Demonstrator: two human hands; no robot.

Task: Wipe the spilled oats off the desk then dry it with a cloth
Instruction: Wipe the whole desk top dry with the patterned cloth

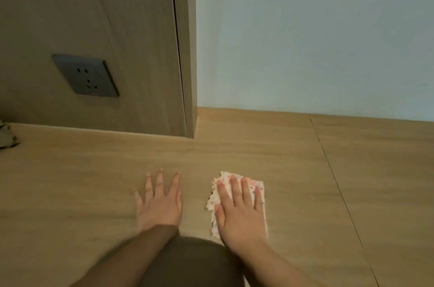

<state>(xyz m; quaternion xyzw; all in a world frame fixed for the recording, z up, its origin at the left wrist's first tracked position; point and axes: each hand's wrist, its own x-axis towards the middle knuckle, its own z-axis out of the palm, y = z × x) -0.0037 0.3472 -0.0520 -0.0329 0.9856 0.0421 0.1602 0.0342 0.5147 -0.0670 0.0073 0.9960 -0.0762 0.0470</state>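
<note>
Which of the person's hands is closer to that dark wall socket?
The left hand. It lies flat on the desk, below and to the right of the socket. The right hand presses on the cloth, farther right still.
</note>
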